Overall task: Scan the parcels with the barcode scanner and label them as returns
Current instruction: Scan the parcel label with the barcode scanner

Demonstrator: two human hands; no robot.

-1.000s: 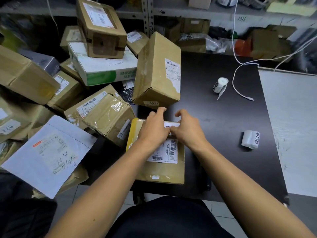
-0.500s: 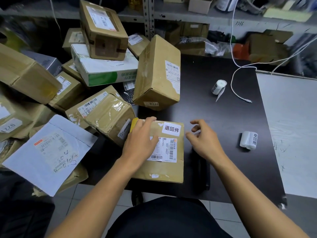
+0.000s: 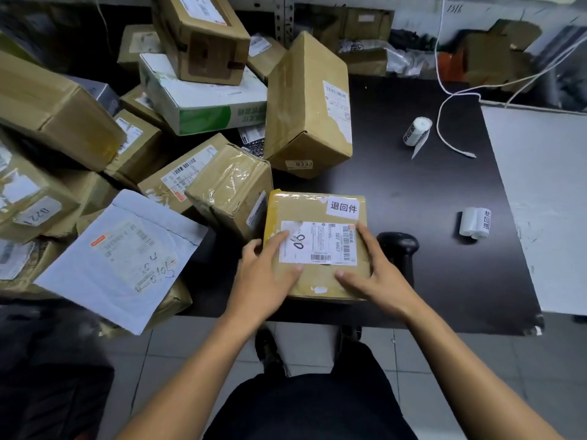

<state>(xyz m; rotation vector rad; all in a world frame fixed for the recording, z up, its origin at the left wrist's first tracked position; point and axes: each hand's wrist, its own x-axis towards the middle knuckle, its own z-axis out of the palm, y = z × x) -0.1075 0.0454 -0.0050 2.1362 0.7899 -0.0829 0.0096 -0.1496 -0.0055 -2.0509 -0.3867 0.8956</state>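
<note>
A flat brown parcel (image 3: 308, 211) lies at the front of the black table (image 3: 422, 198), with a white shipping label and a white return sticker (image 3: 343, 207) at its far right corner. My left hand (image 3: 265, 274) grips its near left side, thumb on top. My right hand (image 3: 378, 274) grips its near right side. The black barcode scanner (image 3: 401, 249) lies on the table just right of the parcel, partly behind my right hand. Two rolls of return labels sit further right, one roll (image 3: 475, 223) near and the other roll (image 3: 416, 131) farther back.
A heap of brown parcels (image 3: 228, 188) and a white mailer (image 3: 127, 252) crowds the left side. A tall box (image 3: 305, 103) stands behind the held parcel. A white cable (image 3: 444, 106) trails across the back right. A grey surface (image 3: 540, 198) adjoins the table's right edge.
My hands left the freshly stuck return sticker and came back to the parcel's near corners. The right hand swung from the table onto the parcel. The scanner is now uncovered.
</note>
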